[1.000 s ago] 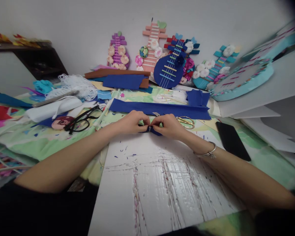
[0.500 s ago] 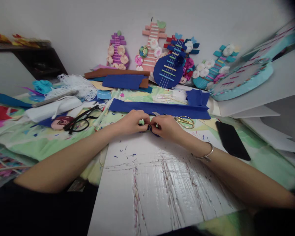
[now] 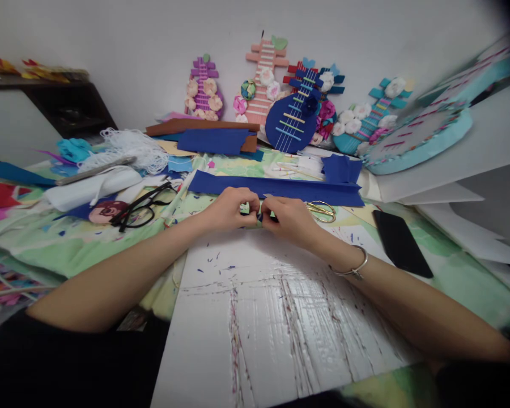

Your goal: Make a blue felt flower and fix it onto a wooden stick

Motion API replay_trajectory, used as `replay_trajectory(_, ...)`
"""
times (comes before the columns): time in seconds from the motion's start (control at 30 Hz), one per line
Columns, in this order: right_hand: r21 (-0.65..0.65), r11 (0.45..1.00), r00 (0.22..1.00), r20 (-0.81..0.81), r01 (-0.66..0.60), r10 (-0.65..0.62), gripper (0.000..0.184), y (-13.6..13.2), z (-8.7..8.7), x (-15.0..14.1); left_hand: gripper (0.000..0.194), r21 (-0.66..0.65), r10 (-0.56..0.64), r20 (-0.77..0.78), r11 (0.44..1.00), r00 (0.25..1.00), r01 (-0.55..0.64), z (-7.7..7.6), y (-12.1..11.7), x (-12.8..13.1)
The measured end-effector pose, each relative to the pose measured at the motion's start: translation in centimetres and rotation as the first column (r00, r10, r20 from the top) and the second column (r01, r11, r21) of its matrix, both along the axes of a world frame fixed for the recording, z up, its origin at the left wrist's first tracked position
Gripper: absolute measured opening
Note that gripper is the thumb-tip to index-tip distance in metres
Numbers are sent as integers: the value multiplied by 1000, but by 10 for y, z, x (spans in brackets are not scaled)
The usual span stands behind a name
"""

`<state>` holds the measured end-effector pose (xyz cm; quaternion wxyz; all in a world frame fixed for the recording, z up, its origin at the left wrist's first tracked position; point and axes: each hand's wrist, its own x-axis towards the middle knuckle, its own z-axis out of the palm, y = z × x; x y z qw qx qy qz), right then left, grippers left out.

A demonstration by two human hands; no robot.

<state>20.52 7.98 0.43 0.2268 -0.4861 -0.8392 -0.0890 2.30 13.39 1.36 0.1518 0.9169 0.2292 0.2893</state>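
A small dark blue piece (image 3: 259, 217), mostly hidden by fingers, is pinched between the closed fingertips of the left hand (image 3: 233, 211) and the right hand (image 3: 285, 220), above the far edge of a scored white board (image 3: 255, 317). Just beyond, gold-handled scissors (image 3: 322, 211) and a long blue strip (image 3: 276, 188) are laid on the patterned cloth (image 3: 442, 243), with a blue lute-shaped craft (image 3: 291, 124) propped behind.

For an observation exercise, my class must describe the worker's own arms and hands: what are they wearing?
Both arms have black sleeves, left and right, leaving the forearms uncovered. The right wrist wears a thin, silver-coloured bangle with a small dangling charm; the left wrist has none. The left hand and right hand are gloveless.
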Motion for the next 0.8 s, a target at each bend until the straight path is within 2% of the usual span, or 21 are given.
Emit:
replay_trajectory(0.33,-38,999,997,-75,-35,32,6,1,1,1,5,-61,-8,48,998,999,11,-1,1,0)
replay_trajectory(0.47,-51,997,993,-108,-49,44,6,2,4,3,7,-174,18,69,985,997,-6,1,0,0)
replay_trajectory(0.57,-77,991,983,-157,-112,99,6,3,9,4,8,-311,49,115,950,992,-11,3,0,0)
replay_trajectory(0.67,-113,977,965,-213,-179,152,11,5,12,5,6,-451,98,177,893,979,-8,5,2,-1)
replay_trajectory(0.8,-181,966,954,-269,-186,133,6,9,10,9,5,-547,123,212,837,969,13,8,5,-3)
